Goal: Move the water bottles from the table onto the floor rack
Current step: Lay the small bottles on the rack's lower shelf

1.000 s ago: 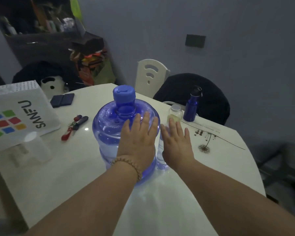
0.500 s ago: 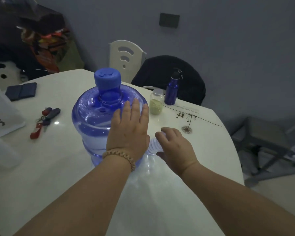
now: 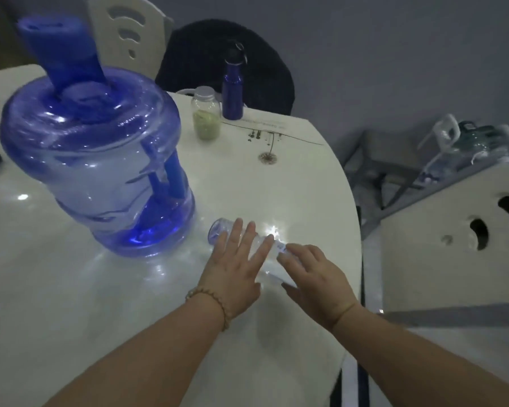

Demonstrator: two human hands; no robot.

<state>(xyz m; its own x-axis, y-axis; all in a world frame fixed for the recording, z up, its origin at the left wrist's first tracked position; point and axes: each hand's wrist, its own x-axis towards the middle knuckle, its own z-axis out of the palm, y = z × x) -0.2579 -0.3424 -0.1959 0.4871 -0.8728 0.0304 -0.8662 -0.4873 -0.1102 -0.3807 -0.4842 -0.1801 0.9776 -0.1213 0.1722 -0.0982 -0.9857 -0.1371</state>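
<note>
A large blue water jug [image 3: 94, 160] with a blue cap stands upright on the left of the white table [image 3: 291, 186]. To its right a small clear plastic bottle [image 3: 220, 228] lies on its side on the table. My left hand [image 3: 235, 271] rests flat on that bottle with its fingers spread. My right hand [image 3: 315, 277] is curled over the bottle's near end. Most of the bottle is hidden under both hands. The grey floor rack [image 3: 423, 195] stands to the right of the table, with clear bottles [image 3: 476, 142] lying on it.
A dark blue metal flask [image 3: 232, 95] and a glass jar of green powder [image 3: 205, 116] stand at the table's far edge. A white chair back [image 3: 453, 245] is close on the right, between the table and the rack. Another white chair [image 3: 127, 30] and a dark garment are behind the table.
My left hand has left the big jug and come down onto the small bottle. That bottle was upright beside the jug and now lies on its side. The view has swung right.
</note>
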